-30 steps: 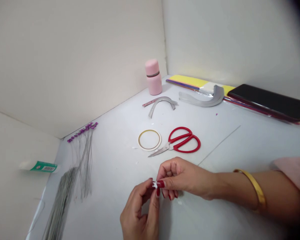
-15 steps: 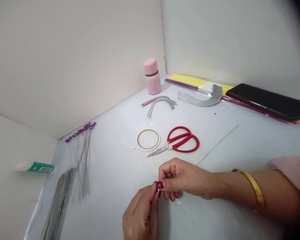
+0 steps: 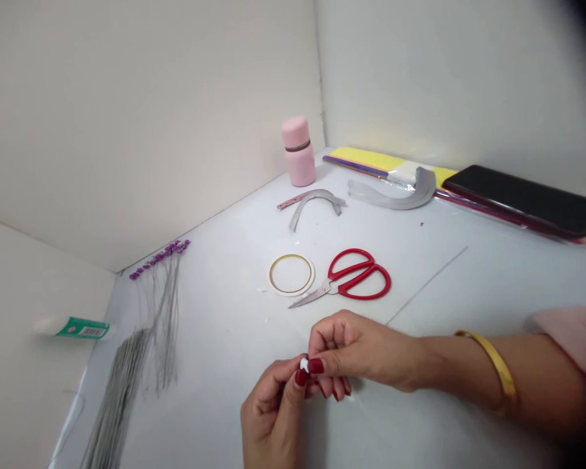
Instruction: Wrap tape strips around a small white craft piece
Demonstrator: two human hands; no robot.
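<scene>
In the head view, the left hand [image 3: 276, 407] and the right hand [image 3: 359, 352] met low at the middle, over the desk [image 3: 215, 312]. The fingers of both were closed on a small white piece [image 3: 304, 366], which sat pinched between the thumbs and fingertips, partly covered by them. A gold bangle [image 3: 501, 370] circled the right forearm.

Just beyond the hands lay red-handled scissors [image 3: 334, 286], blade tips pointing left, beside a tape roll [image 3: 313, 276] lying flat. A thin wire [image 3: 427, 284] ran off to the right from the right hand; whether that hand touched it could not be told.

On the left lay a bundle of grey wires [image 3: 114, 400], near purple-tipped stems [image 3: 163, 306] and a green-labelled tube [image 3: 85, 327]. Farther back, a pink bottle [image 3: 300, 159] stood upright behind crossed curved strips [image 3: 317, 195]. To its right, a pale curved band [image 3: 393, 200] and a black slab [image 3: 522, 198] rested by the wall upon coloured sheets [image 3: 366, 156].
</scene>
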